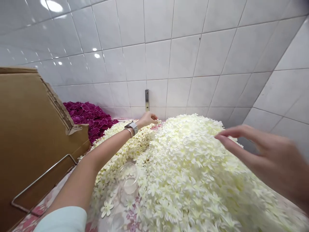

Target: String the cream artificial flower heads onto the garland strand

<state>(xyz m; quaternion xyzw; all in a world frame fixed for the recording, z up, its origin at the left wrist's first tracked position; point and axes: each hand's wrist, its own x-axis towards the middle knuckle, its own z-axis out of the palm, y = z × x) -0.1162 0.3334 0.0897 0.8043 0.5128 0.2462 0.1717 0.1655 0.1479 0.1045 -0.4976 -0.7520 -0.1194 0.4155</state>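
My left hand [147, 119] reaches far forward to the back of the surface, close to the tiled wall. Its fingers are bent and closed, with a small pale artificial flower [158, 122] at the tips. A watch [131, 127] is on that wrist. On the right, my right hand [267, 154] hovers over the big heap of white artificial flowers [188, 161], slightly blurred. Its thumb and forefinger meet in a pinch; whatever is between them, if anything, does not show. A lower heap of cream flowers [137, 141] lies beneath my left forearm.
A clear round plastic container [130, 185] sits between the heaps. Magenta flowers [90, 119] are piled at the back left, behind a cardboard box [31, 129]. A bent metal wire frame [43, 175] stands by the box. White tiled walls [156, 61] bound the back and right.
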